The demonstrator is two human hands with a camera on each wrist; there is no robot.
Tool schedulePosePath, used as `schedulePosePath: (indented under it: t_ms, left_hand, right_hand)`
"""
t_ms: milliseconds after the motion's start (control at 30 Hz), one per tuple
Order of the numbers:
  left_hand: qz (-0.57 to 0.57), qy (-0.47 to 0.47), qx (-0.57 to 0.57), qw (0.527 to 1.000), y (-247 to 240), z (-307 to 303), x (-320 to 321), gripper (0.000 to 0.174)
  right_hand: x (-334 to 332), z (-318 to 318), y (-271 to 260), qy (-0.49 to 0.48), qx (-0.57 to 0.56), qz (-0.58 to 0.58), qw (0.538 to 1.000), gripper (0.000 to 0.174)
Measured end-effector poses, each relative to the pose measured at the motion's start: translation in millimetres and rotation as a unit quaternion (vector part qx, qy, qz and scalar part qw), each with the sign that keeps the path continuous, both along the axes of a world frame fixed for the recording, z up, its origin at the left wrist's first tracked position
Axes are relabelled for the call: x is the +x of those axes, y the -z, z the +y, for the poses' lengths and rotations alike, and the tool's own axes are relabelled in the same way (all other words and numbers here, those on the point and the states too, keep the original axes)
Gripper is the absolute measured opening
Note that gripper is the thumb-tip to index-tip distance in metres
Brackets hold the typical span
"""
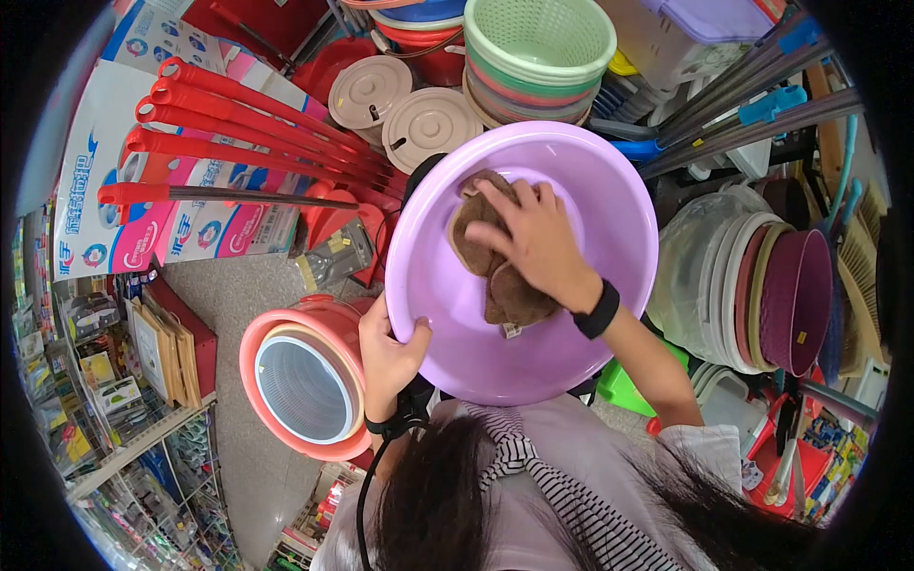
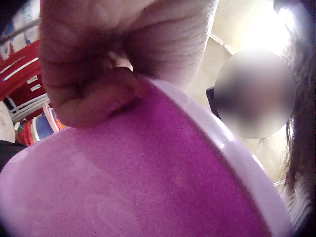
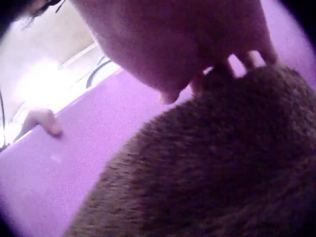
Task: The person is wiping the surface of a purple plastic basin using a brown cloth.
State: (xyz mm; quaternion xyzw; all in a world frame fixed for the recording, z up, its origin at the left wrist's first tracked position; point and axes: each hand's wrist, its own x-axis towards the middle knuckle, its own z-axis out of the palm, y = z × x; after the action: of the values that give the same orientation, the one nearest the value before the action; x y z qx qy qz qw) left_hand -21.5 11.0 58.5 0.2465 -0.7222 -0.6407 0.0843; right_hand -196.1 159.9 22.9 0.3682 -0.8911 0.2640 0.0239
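Note:
In the head view a purple plastic basin [image 1: 447,362] is held tilted in front of the person's chest. My left hand [image 1: 387,354] grips its left rim, thumb over the inside and the other fingers behind the wall. Inside the basin lies a bunched brown fuzzy cloth [image 1: 519,297] with a lighter tan edge and a small white label. My right hand [image 1: 538,233] reaches in over it, fingers spread and touching its upper part. Up close in the right wrist view, the fingertips meet the top of the brown cloth [image 3: 212,153]. The left wrist view shows the thumb [image 2: 94,101] pressing the rim.
Stacked green baskets [image 1: 538,48] and beige lids [image 1: 428,128] stand beyond the basin. Red-handled poles [image 1: 257,114] jut in from the left. An orange bucket [image 1: 262,409] sits below left. Nested tubs [image 1: 752,285] and grey poles [image 1: 752,114] crowd the right.

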Motion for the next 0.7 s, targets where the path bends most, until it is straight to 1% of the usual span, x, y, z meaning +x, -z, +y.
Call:
schedulePosePath:
  t_ms: [33, 67, 100, 167, 200, 233, 300, 333, 367, 433, 467, 500, 567, 600, 667, 700]
  left_hand:
    - [0.000, 0.000, 0.000, 1.000, 0, 0, 0, 0.029]
    - [0.005, 0.001, -0.002, 1.000, 1, 1, 0, 0.030]
    - [0.010, 0.003, -0.004, 1.000, 2, 1, -1, 0.030]
    - [0.006, 0.011, -0.012, 1.000, 2, 1, 1, 0.031]
    - [0.003, 0.018, -0.020, 1.000, 3, 0, 2, 0.031]
    - [0.002, 0.017, -0.021, 1.000, 1, 1, 2, 0.031]
    - [0.008, 0.017, -0.018, 1.000, -2, 3, 0, 0.033]
    - [0.008, 0.017, -0.019, 1.000, -2, 3, 0, 0.033]
    - [0.008, 0.016, -0.018, 1.000, -2, 2, 0, 0.033]
    - [0.010, 0.012, -0.017, 1.000, -1, 2, 1, 0.034]
    - [0.006, 0.007, -0.014, 1.000, 0, 2, 1, 0.034]
    - [0.001, 0.001, -0.010, 1.000, 1, 2, 2, 0.035]
    - [0.000, -0.004, -0.005, 1.000, 0, 4, 4, 0.035]
    - [0.000, -0.010, 0.001, 1.000, 0, 5, 5, 0.036]
    - [-0.002, -0.009, 0.006, 1.000, -1, 4, 5, 0.036]
    - [-0.003, -0.006, 0.011, 1.000, -1, 5, 5, 0.037]
  right_hand:
    - [12, 3, -5, 0.004, 0.038, -0.020, 0.999, 0.046]
    - [22, 5, -4, -0.001, 0.078, -0.031, 0.996, 0.060]
    - [27, 5, 0, 0.000, 0.078, -0.031, 0.996, 0.060]
    - [34, 5, 8, -0.025, 0.054, 0.006, 0.998, 0.064]
    - [35, 1, 9, -0.042, 0.043, 0.006, 0.998, 0.065]
    - [39, -2, 14, -0.043, 0.042, 0.005, 0.998, 0.065]
    - [45, -8, 24, -0.106, 0.096, 0.025, 0.989, 0.064]
    - [46, -11, 27, -0.108, 0.076, 0.072, 0.989, 0.059]
    - [45, -11, 29, -0.108, 0.076, 0.073, 0.989, 0.059]
    - [35, -12, 32, -0.093, 0.088, 0.129, 0.983, 0.056]
    - [28, -8, 31, -0.086, 0.112, 0.173, 0.975, 0.046]
    - [22, -6, 28, -0.086, 0.111, 0.173, 0.975, 0.046]
    - [14, 0, 24, -0.015, 0.135, 0.156, 0.978, 0.046]
    - [11, 4, 23, -0.015, 0.135, 0.156, 0.978, 0.046]
    - [7, 13, 22, 0.051, 0.235, 0.213, 0.947, 0.041]
    - [7, 18, 22, 0.051, 0.236, 0.213, 0.947, 0.041]
